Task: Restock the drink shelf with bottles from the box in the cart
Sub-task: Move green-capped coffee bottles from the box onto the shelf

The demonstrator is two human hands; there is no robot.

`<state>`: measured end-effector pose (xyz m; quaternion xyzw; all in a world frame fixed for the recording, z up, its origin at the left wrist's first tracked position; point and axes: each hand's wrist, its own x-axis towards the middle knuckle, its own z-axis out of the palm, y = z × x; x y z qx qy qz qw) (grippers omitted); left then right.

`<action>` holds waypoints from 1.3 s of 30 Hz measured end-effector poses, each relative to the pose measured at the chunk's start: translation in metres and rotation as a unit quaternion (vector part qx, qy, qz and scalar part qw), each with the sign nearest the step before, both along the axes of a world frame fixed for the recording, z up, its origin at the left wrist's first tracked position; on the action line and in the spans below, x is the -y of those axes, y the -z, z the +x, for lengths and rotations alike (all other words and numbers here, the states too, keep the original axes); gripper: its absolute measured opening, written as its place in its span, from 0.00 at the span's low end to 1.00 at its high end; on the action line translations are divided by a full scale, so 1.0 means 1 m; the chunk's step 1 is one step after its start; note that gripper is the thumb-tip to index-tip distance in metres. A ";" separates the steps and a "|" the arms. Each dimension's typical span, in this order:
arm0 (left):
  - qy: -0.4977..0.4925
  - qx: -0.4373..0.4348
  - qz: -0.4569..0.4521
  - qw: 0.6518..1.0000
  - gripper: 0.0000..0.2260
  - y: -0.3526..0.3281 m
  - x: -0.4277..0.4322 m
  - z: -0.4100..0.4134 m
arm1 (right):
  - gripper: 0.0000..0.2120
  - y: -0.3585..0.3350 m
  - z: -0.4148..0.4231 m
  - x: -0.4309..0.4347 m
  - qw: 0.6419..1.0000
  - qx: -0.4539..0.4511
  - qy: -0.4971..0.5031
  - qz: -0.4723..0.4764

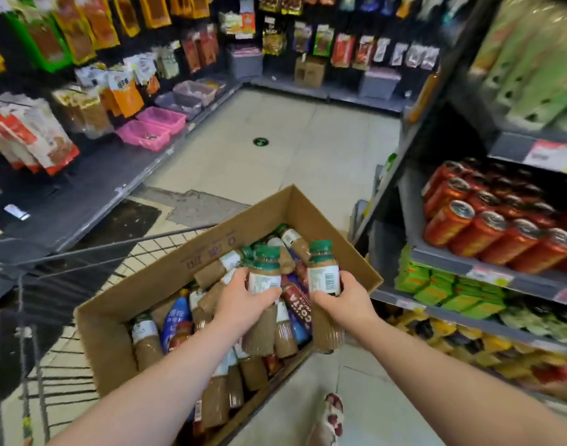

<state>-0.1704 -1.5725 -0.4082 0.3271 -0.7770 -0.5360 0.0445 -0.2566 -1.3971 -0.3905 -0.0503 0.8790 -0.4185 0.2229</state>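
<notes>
Lower centre, left grip (243, 304) clamps the left bottle (265, 272), right grip (344, 300) the right bottle (322, 272); slick sides could slip.

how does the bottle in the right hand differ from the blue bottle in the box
The right hand grips its green-capped bottle raised, roughly upright, above the cardboard box; the blue bottle lies untouched among others inside it. The green-capped bottle shows tan-brown contents and a white barcode label; the blue bottle is wrapped in blue with white lettering. Both are drink bottles.
</notes>
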 end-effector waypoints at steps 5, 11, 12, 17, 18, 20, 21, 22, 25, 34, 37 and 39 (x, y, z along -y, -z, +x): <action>0.096 -0.033 0.020 0.995 0.20 -0.026 -0.066 -0.039 | 0.17 -0.027 -0.002 -0.081 0.993 -0.047 0.105 -0.009; 0.201 -0.074 -0.030 0.976 0.16 -0.059 -0.179 -0.075 | 0.14 -0.055 0.005 -0.203 0.971 -0.086 0.221 -0.012; 0.217 -0.079 -0.032 0.972 0.15 -0.064 -0.203 -0.080 | 0.13 -0.059 0.008 -0.226 0.966 -0.095 0.240 -0.013; 0.289 -0.103 0.001 0.952 0.14 -0.081 -0.338 -0.090 | 0.13 -0.075 0.030 -0.353 0.945 -0.109 0.307 -0.024; 0.296 -0.104 0.011 0.950 0.14 -0.084 -0.367 -0.089 | 0.13 -0.078 0.035 -0.379 0.940 -0.109 0.321 -0.023; 0.319 -0.107 0.027 0.941 0.15 -0.089 -0.423 -0.087 | 0.13 -0.084 0.045 -0.431 0.929 -0.112 0.352 -0.023; 0.331 -0.108 0.030 0.937 0.15 -0.092 -0.451 -0.086 | 0.14 -0.087 0.050 -0.457 0.924 -0.116 0.365 -0.022; 0.342 -0.110 0.029 0.933 0.15 -0.096 -0.477 -0.085 | 0.15 -0.090 0.055 -0.481 0.919 -0.119 0.375 -0.022; 0.369 -0.120 0.040 0.921 0.14 -0.107 -0.549 -0.080 | 0.15 -0.100 0.069 -0.549 0.907 -0.124 0.402 -0.021; 0.447 -0.130 0.085 0.881 0.12 -0.140 -0.685 -0.082 | 0.15 -0.138 0.094 -0.675 0.865 -0.165 0.472 -0.037; 0.468 -0.149 0.067 0.869 0.10 -0.152 -0.716 -0.094 | 0.15 -0.148 0.091 -0.703 0.850 -0.178 0.493 -0.049; 0.477 -0.165 0.059 0.861 0.10 -0.160 -0.737 -0.104 | 0.14 -0.155 0.084 -0.722 0.844 -0.185 0.502 -0.050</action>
